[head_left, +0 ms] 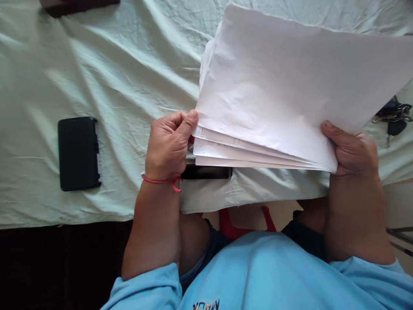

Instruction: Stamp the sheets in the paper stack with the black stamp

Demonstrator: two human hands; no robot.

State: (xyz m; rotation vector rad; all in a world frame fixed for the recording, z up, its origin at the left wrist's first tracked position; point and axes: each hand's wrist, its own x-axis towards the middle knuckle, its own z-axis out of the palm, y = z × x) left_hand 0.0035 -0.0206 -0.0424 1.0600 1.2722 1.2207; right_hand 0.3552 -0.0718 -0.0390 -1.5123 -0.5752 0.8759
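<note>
Several white paper sheets (277,82) are held up in a loose stack above the cloth, their lower left edges fanned apart. My left hand (171,142) pinches the left edge of the top sheet between thumb and bent fingers. At the lower right corner, my right hand (353,150) grips the stack, thumb on top and fingers hidden underneath. The top sheet looks blank; print shows on the edges of sheets below it. Partly covered by the papers, a dark flat object like a phone (209,172) lies near my left wrist.
A pale green cloth (129,64) with wrinkles covers the surface. A black phone-like case (79,153) lies at the left, and a dark box (77,5) sits at the top left. Keys (395,116) lie at the right. Below the cloth's front edge is a red stool (227,224).
</note>
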